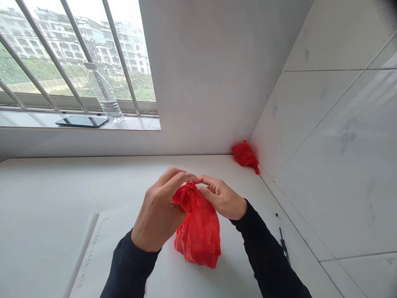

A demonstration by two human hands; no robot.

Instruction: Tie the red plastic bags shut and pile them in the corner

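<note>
A red plastic bag (201, 231) stands on the white table below my hands, its lower part bulging around contents I cannot see. Around the bag's gathered, twisted top, my left hand (166, 207) is closed, with its thumb side hidden behind the plastic. From the other side, my right hand (221, 196) pinches at the same bunched top, thumb and forefinger bent against it. The fingertips of both hands meet just above the gathered plastic.
A second red bag (245, 155) lies in the far corner. An open notebook (102, 248) is at left, a black pen (283, 244) and its cap (276, 215) at right. On the barred window's sill stand a clear water bottle (108, 99) and a phone (81, 121).
</note>
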